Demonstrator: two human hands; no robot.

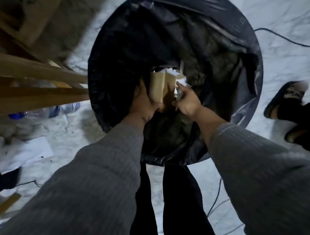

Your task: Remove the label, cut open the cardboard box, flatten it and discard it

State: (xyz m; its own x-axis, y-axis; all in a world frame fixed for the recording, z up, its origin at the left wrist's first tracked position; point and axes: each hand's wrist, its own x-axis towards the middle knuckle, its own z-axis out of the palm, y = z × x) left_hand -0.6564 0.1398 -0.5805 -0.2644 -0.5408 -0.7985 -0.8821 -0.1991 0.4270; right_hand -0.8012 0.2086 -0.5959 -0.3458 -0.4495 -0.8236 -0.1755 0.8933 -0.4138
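A round bin lined with a black plastic bag point(243, 88) fills the middle of the view. Deep inside it lies the flattened brown cardboard box point(158, 88), folded along a crease. Both my arms reach down into the bin. My left hand point(143, 102) grips the cardboard's left edge, thumb at its near end. My right hand point(187, 100) holds the right edge, index finger stretched forward over white paper scraps point(180, 79) beside the cardboard. Whether a label is among those scraps I cannot tell.
A wooden frame or chair point(33, 83) stands close on the left of the bin. Plastic bottles point(43, 111) and white paper point(28, 153) lie on the marbled white floor. A sandalled foot point(286, 97) is at the right. Black cables point(289, 40) run over the floor.
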